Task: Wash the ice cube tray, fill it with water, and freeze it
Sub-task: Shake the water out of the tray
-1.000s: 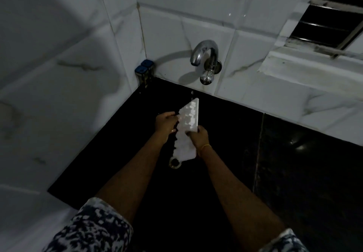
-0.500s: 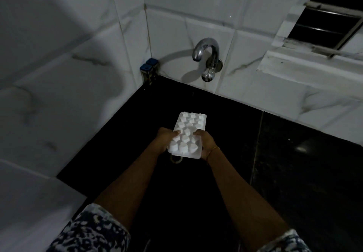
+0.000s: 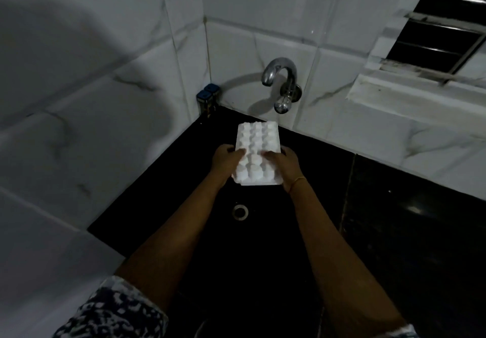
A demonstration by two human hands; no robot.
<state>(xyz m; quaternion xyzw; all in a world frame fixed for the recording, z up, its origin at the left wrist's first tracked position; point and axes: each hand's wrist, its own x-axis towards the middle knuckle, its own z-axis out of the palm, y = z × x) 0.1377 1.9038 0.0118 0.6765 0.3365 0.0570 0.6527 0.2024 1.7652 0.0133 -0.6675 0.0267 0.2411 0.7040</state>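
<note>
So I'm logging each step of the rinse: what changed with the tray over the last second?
The white plastic ice cube tray turned from standing on edge under the curved chrome tap to lying flat, bumpy side toward the camera. The left hand and right hand kept their grip on its long sides. The tap, the two blue-capped containers and the black sink's drain ring stayed put.

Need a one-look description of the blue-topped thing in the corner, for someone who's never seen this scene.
Find the chrome tap on the white tiled back wall, then go left to where the two walls meet. There, at the back corner of the black sink, stands a small dark container with two blue caps; it is the only blue thing in view.
</note>
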